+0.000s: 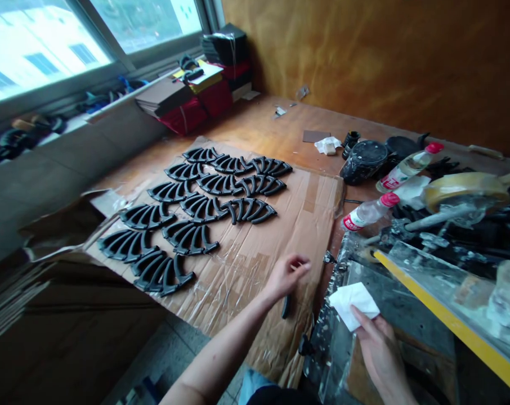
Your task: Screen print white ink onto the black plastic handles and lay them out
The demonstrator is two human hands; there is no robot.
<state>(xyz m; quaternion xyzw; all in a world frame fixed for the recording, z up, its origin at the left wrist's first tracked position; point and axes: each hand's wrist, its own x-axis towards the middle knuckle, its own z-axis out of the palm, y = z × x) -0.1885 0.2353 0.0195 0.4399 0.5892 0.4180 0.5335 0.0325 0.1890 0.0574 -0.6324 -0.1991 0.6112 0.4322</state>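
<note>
My left hand (287,275) hovers over the taped cardboard sheet (276,247), fingers curled around a black curved plastic piece (285,307) that hangs below the palm. My right hand (379,349) grips a folded white cloth (353,302) and presses it on the dirty metal plate (385,287) of a screen-printing rig. Several black fan-shaped pieces (196,214) lie in rows on the cardboard, to the left of my left hand.
A yellow-edged frame (449,326) runs across the right. Two plastic bottles with red caps (367,212) (407,166), a black ink tub (365,160) and a tape roll (466,188) crowd the wooden table's right side. Boxes and stacked sheets (196,95) stand by the window.
</note>
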